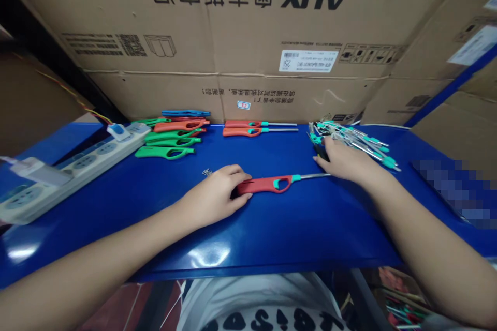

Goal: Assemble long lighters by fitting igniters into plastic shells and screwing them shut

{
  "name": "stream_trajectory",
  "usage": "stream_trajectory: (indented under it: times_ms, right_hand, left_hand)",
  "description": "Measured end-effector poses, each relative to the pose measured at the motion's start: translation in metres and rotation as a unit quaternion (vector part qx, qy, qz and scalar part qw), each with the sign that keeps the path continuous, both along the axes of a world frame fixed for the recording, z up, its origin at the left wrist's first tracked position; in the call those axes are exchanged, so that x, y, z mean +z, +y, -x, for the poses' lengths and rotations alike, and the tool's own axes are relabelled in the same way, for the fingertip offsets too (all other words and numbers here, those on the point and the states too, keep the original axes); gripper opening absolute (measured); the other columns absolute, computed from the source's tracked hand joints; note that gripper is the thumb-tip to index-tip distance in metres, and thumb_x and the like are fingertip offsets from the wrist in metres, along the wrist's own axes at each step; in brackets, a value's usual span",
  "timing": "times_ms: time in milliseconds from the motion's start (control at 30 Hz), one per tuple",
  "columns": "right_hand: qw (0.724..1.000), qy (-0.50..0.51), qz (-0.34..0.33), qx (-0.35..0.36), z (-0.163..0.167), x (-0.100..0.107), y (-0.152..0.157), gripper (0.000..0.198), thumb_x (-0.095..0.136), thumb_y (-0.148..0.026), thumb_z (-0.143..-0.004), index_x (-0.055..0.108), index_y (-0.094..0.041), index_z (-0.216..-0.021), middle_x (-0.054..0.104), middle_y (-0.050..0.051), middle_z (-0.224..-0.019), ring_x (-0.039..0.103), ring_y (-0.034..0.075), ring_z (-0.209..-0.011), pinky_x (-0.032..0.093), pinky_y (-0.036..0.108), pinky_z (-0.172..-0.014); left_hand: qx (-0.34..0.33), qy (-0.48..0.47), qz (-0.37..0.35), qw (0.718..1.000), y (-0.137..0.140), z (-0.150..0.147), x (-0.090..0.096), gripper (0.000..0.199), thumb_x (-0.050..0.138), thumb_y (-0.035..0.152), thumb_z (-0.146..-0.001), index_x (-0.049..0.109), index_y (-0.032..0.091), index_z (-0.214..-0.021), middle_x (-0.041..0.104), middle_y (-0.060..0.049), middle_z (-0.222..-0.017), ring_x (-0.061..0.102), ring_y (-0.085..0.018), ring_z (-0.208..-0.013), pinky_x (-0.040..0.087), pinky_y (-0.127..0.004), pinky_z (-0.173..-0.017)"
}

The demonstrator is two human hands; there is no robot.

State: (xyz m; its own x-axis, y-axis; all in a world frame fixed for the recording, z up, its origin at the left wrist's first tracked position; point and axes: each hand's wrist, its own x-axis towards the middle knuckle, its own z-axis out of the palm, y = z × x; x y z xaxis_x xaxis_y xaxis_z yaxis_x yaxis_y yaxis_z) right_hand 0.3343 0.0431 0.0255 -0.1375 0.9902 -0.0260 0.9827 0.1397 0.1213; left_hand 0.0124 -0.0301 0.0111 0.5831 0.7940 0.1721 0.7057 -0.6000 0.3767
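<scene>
My left hand (223, 191) is closed round the rear end of a red long-necked gas lighter (262, 185), which lies across the blue table with its teal trigger and metal tube toward the right. My right hand (344, 158) is at the near left edge of a pile of lighter tube parts (357, 139) with teal ends and thin wires. Its fingers are closed on a small dark tool (320, 152), mostly covered, its kind unclear. Behind, two red lighters (243, 132) with metal tubes lie side by side.
Green lighter handles (165, 152), with orange and blue ones (185, 113) behind, lie at the back left. A white power strip (83, 165) with plugs runs along the left. Cardboard (248, 20) walls the back. A dark flat object (446, 186), partly blurred, lies right.
</scene>
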Motion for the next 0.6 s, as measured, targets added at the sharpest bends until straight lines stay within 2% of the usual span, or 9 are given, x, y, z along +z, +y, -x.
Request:
stream_trajectory:
  times_ms: [67,100,167,233,300,367,433,500,600]
  right_hand:
    - [0.999,-0.011,0.047,-0.015,0.000,0.003,0.000,0.041,0.048,-0.037,-0.095,0.051,-0.009,-0.124,0.071,0.023,-0.104,0.069,0.036,-0.089,0.047,0.040,-0.069]
    - [0.999,-0.012,0.041,-0.018,0.000,0.004,0.000,0.042,0.049,-0.036,-0.094,0.051,-0.009,-0.126,0.072,0.023,-0.101,0.070,0.036,-0.086,0.046,0.040,-0.067]
    - [0.999,0.026,-0.018,-0.026,0.003,0.007,0.000,0.047,0.051,-0.038,-0.091,0.052,-0.011,-0.129,0.072,0.020,-0.096,0.069,0.036,-0.083,0.045,0.039,-0.064]
    - [0.984,0.145,-0.107,-0.009,0.008,0.007,-0.001,0.045,0.054,-0.039,-0.087,0.058,-0.016,-0.125,0.072,0.016,-0.096,0.068,0.033,-0.082,0.045,0.037,-0.065]
    - [0.942,0.303,-0.146,0.018,0.017,0.005,-0.005,0.036,0.055,-0.040,-0.085,0.067,-0.019,-0.112,0.071,0.010,-0.089,0.065,0.026,-0.074,0.044,0.035,-0.064]
    - [0.898,0.428,-0.100,0.035,0.029,0.000,-0.010,0.034,0.054,-0.046,-0.087,0.072,-0.020,-0.100,0.067,0.005,-0.073,0.057,0.021,-0.060,0.041,0.033,-0.057]
    - [0.863,0.500,-0.035,0.065,0.043,-0.007,-0.018,0.038,0.055,-0.049,-0.089,0.073,-0.019,-0.101,0.066,0.004,-0.069,0.056,0.018,-0.057,0.041,0.032,-0.056]
    - [0.846,0.519,0.016,0.120,0.058,-0.015,-0.025,0.038,0.058,-0.050,-0.089,0.074,-0.019,-0.105,0.071,0.005,-0.080,0.061,0.019,-0.066,0.045,0.032,-0.060]
    - [0.841,0.487,0.043,0.230,0.078,-0.024,-0.031,0.032,0.059,-0.045,-0.092,0.075,-0.021,-0.107,0.073,0.008,-0.099,0.066,0.022,-0.089,0.049,0.034,-0.077]
  left_hand:
    - [-0.018,-0.021,0.016,0.999,-0.003,-0.003,-0.001,0.032,0.065,0.018,-0.092,0.065,0.013,-0.123,0.066,-0.009,-0.112,0.065,-0.023,-0.102,0.054,-0.035,-0.093]
    - [-0.028,-0.027,0.029,0.999,-0.005,-0.004,-0.002,0.033,0.065,0.018,-0.092,0.065,0.012,-0.125,0.066,-0.010,-0.114,0.065,-0.022,-0.103,0.054,-0.035,-0.094]
    - [-0.041,-0.040,0.025,0.998,-0.007,-0.005,-0.005,0.036,0.064,0.018,-0.094,0.063,0.011,-0.129,0.066,-0.011,-0.117,0.064,-0.023,-0.106,0.053,-0.035,-0.096]
    - [-0.054,-0.047,0.015,0.997,-0.009,-0.006,-0.008,0.037,0.064,0.019,-0.095,0.062,0.010,-0.131,0.066,-0.012,-0.116,0.063,-0.023,-0.107,0.053,-0.036,-0.097]
    - [-0.062,-0.042,0.004,0.997,-0.011,-0.007,-0.009,0.037,0.065,0.023,-0.095,0.063,0.011,-0.129,0.068,-0.011,-0.112,0.063,-0.024,-0.105,0.053,-0.036,-0.095]
    - [-0.067,-0.026,-0.006,0.997,-0.013,-0.008,-0.010,0.036,0.065,0.028,-0.095,0.064,0.012,-0.128,0.069,-0.011,-0.109,0.063,-0.025,-0.102,0.054,-0.037,-0.090]
    - [-0.074,-0.009,-0.015,0.997,-0.015,-0.009,-0.010,0.036,0.064,0.032,-0.095,0.065,0.013,-0.126,0.069,-0.011,-0.107,0.064,-0.026,-0.100,0.055,-0.038,-0.087]
    - [-0.084,0.002,-0.024,0.996,-0.016,-0.010,-0.010,0.035,0.063,0.032,-0.096,0.066,0.013,-0.125,0.069,-0.011,-0.107,0.064,-0.026,-0.099,0.055,-0.038,-0.087]
    - [-0.090,0.005,-0.034,0.995,-0.015,-0.010,-0.010,0.033,0.060,0.032,-0.098,0.066,0.013,-0.124,0.069,-0.012,-0.111,0.064,-0.027,-0.104,0.054,-0.039,-0.092]
